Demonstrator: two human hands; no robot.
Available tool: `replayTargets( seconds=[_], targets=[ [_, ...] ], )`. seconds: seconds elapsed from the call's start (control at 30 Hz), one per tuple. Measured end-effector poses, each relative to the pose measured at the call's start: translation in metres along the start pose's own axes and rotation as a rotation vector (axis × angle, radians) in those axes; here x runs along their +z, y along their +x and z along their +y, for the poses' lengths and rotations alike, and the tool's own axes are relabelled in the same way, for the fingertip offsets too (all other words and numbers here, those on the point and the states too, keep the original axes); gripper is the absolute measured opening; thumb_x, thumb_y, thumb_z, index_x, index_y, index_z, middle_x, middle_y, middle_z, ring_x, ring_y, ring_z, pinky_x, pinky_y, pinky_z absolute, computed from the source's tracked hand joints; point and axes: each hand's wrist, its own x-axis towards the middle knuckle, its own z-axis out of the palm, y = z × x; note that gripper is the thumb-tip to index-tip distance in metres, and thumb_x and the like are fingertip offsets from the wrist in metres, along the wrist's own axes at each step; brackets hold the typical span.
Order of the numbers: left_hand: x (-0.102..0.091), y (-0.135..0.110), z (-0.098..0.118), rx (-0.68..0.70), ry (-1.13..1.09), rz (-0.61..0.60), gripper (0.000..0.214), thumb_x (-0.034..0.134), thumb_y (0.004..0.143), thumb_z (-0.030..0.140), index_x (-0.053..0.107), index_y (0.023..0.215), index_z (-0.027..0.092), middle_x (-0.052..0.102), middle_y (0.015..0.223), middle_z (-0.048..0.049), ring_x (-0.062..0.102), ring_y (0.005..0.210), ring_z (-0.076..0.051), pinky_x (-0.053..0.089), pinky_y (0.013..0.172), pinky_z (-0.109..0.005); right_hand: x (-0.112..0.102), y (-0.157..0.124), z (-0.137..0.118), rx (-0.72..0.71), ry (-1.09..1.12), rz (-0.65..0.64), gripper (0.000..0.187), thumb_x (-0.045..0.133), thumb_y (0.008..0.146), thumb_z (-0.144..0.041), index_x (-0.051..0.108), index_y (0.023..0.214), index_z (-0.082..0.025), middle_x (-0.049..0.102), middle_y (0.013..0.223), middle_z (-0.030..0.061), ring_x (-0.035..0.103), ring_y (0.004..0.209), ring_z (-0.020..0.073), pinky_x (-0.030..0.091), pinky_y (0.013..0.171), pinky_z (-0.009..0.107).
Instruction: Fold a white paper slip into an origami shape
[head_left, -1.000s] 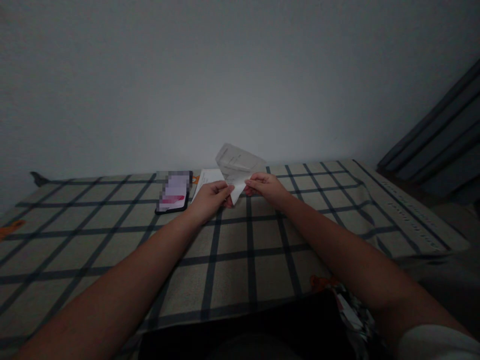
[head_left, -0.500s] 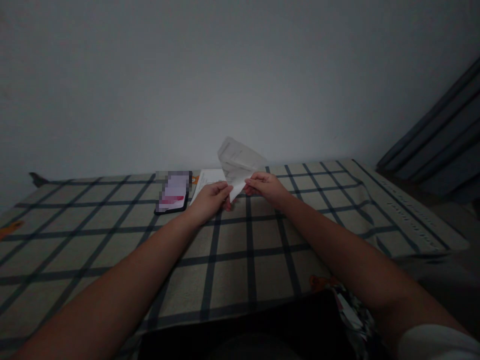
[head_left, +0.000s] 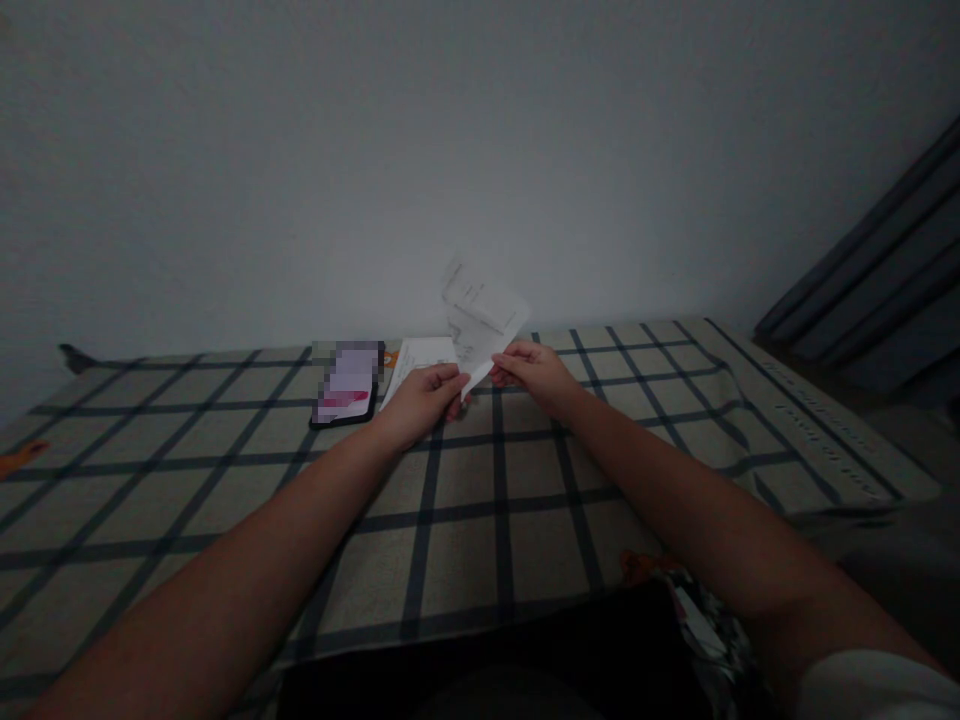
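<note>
Our left hand has its thumb and fingers closed on the lower left edge of a thin printed sheet; our right hand pinches its lower right edge, fingertips together. The sheet is raised between us, bent along its near edge, its far end blurred. Whether it touches the table we cannot tell. We would do well to grip lightly, level both edges and press any bend from the middle outward, since thin paper probably creases or tears easily.

A second paper lies just beyond our left hand, partly hidden by it, with a phone to its left, so that side is tight. The wall limits us at the far edge; the checked cloth gives more room near us and rightward.
</note>
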Motion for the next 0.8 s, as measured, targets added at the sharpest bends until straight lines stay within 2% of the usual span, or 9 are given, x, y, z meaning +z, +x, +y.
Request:
replayTargets(
  seconds=[0.2,0.27,0.4,0.5,0.63,0.7,0.8],
  targets=[
    [0.0054,-0.0020,0.0015,-0.083,-0.249,-0.070,0.026,0.068,0.086,0.042,0.060,0.097,0.020,0.068,0.079,0.0009,0.060,0.057,-0.012,0.048,0.056,-0.024,-0.0030,0.0009,0.0014,-0.024,0.028,0.013,0.035,0.084,0.067,-0.043,0.065,0.075,-0.016,0.069,0.070,0.0013,0.065,0.064,0.0112,0.055,0.067,0.028],
    [0.0051,-0.0021,0.0015,-0.060,-0.234,-0.076,0.025,0.066,0.087,0.042,0.059,0.092,0.019,0.067,0.074,0.0014,0.057,0.053,-0.010,0.046,0.055,-0.023,-0.0035,0.0009,0.0015,-0.014,0.023,0.016,0.034,0.084,0.068,-0.042,0.065,0.076,-0.015,0.069,0.071,0.0017,0.065,0.065,0.0113,0.055,0.067,0.028],
    [0.0015,-0.0003,0.0003,0.012,-0.121,-0.049,0.029,0.061,0.091,0.041,0.057,0.074,0.018,0.049,0.050,0.0061,0.042,0.045,-0.007,0.035,0.049,-0.021,-0.0018,0.0003,0.0011,0.005,0.009,0.018,0.034,0.083,0.069,-0.043,0.065,0.075,-0.016,0.070,0.074,0.0028,0.065,0.066,0.0112,0.055,0.067,0.027],
    [0.0017,-0.0005,0.0021,-0.001,-0.181,-0.037,0.024,0.064,0.089,0.039,0.059,0.080,0.017,0.051,0.054,0.0060,0.042,0.044,-0.007,0.035,0.049,-0.021,0.0001,-0.0002,0.0007,-0.013,0.023,0.024,0.035,0.084,0.067,-0.045,0.065,0.074,-0.016,0.070,0.073,0.0021,0.065,0.064,0.0107,0.055,0.066,0.027],
    [0.0056,-0.0034,0.0061,-0.098,-0.362,-0.080,0.024,0.069,0.084,0.037,0.059,0.096,0.019,0.063,0.070,0.0027,0.055,0.051,-0.011,0.042,0.050,-0.024,-0.0004,0.0004,0.0000,-0.035,0.035,0.057,0.037,0.085,0.064,-0.046,0.064,0.074,-0.017,0.070,0.070,0.0010,0.065,0.064,0.0108,0.055,0.066,0.026],
    [0.0066,-0.0038,0.0052,-0.117,-0.379,-0.113,0.023,0.070,0.083,0.037,0.058,0.092,0.019,0.061,0.068,0.0030,0.053,0.051,-0.010,0.041,0.049,-0.023,-0.0017,0.0014,0.0002,-0.039,0.030,0.076,0.038,0.085,0.064,-0.047,0.064,0.073,-0.017,0.069,0.069,0.0006,0.065,0.063,0.0109,0.054,0.065,0.026],
    [0.0057,-0.0022,0.0009,-0.063,-0.354,-0.114,0.022,0.069,0.085,0.036,0.055,0.083,0.019,0.054,0.060,0.0057,0.042,0.046,-0.006,0.033,0.046,-0.020,-0.0031,0.0027,0.0009,-0.045,0.033,0.092,0.039,0.085,0.063,-0.048,0.063,0.072,-0.017,0.069,0.068,0.0003,0.064,0.063,0.0112,0.054,0.065,0.027]
  ],
)
